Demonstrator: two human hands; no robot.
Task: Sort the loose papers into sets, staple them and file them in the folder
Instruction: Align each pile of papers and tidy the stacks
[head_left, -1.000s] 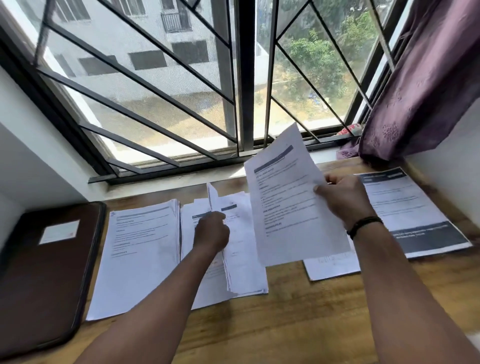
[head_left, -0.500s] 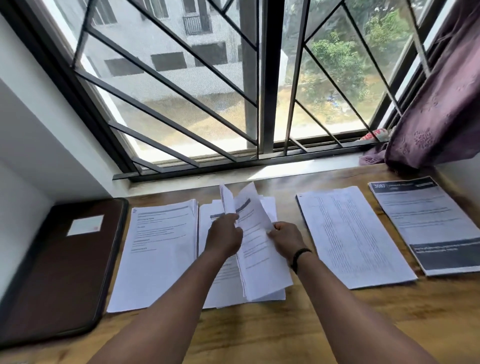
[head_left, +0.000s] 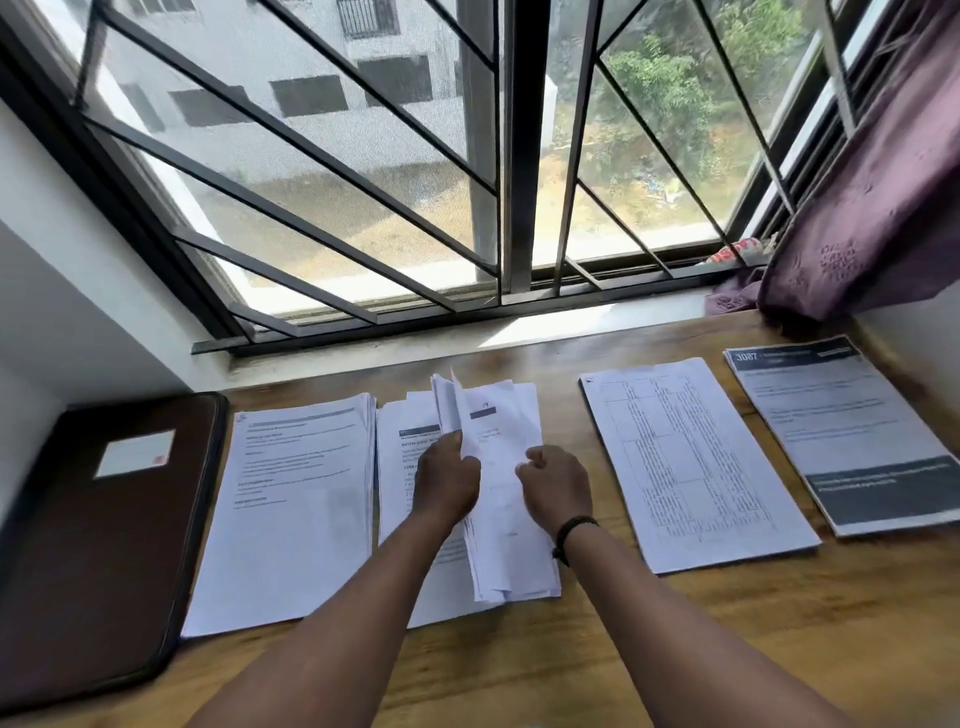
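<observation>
Wooden desk (head_left: 649, 649) under window; left hand (head_left: 445, 480) pinching blurred loose papers (head_left: 498, 467), right hand (head_left: 558, 486) curled, fingers' grip unclear.

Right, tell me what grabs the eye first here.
Both hands meet over the middle paper pile: the left hand holds lifted sheets, the right hand is curled beside them. Separate stacks lie to either side on the wooden desk, with a dark brown folder closed at far left.

Two bare forearms with no sleeves. The left hand (head_left: 447, 483) wears nothing. The right hand (head_left: 558, 488) has a thin black band (head_left: 571, 530) round its wrist, at five o'clock.
</observation>
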